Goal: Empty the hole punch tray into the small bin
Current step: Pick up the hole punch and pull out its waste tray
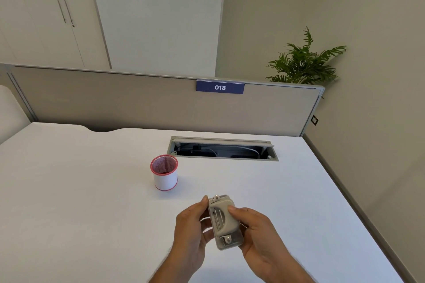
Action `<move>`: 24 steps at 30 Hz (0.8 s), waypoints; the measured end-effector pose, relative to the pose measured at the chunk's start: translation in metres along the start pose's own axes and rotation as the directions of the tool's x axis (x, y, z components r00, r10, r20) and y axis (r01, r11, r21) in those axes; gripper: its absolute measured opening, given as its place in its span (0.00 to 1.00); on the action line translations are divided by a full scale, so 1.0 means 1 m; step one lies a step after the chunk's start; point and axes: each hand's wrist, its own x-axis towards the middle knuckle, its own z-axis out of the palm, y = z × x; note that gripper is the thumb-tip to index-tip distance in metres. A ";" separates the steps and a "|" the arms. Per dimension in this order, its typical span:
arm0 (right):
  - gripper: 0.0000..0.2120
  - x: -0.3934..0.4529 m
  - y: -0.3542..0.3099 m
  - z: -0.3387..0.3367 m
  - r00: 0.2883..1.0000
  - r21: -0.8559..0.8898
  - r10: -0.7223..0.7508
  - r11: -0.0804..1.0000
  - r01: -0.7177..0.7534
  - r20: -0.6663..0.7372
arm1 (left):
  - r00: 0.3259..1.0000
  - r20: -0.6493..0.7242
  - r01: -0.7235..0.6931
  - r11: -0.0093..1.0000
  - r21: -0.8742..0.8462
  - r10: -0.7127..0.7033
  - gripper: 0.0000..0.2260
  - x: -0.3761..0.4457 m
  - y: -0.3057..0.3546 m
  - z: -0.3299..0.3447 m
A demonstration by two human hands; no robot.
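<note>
A grey hole punch (225,221) is held above the white desk (92,190) between both hands, its long side running away from me. My left hand (190,230) grips its left edge with thumb and fingers. My right hand (257,232) wraps its right side, thumb on top of the lever. A small round bin (164,176) with a red mesh inside, red rims and a white wall stands upright on the desk, up and to the left of the punch, apart from both hands. The punch's tray underneath is hidden.
An open cable slot (223,149) with wires inside is cut into the desk behind the bin. A beige divider (138,103) with a blue "018" sign (220,87) closes the far edge. The desk's right edge (349,204) runs diagonally; a potted plant (303,62) stands beyond.
</note>
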 end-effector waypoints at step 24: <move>0.11 0.017 -0.014 -0.005 0.999 0.143 -0.040 0.989 0.039 0.004 | 0.989 0.134 0.063 0.996 -0.057 -0.055 0.11 -0.009 -0.011 -0.002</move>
